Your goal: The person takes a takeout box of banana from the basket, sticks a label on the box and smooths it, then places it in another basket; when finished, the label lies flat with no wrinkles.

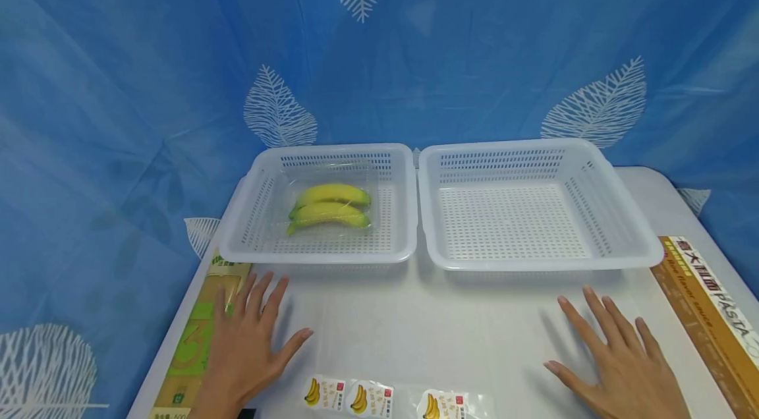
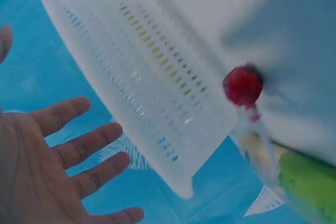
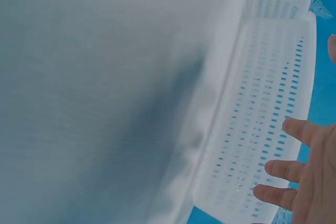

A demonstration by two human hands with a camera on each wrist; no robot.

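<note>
My left hand point(image 1: 246, 340) has its fingers spread over the left side of the table, overlapping a green and brown package point(image 1: 192, 346) in the head view. It holds nothing. On the right, my right hand point(image 1: 622, 366) is also spread out with nothing in it, in front of the right white basket point(image 1: 510, 264). Two bananas point(image 1: 329, 205) lie in a clear plastic box point(image 1: 284, 208) inside the left white basket point(image 1: 320, 258). Banana-print stickers point(image 1: 370, 399) lie along the near side of the table, between the hands.
A brown pasta package point(image 1: 711, 313) lies along the right table edge. Both baskets stand side by side at the back, before a blue leaf-patterned cloth point(image 1: 474, 43). A small red round thing point(image 2: 243, 86) shows near the left basket in the left wrist view.
</note>
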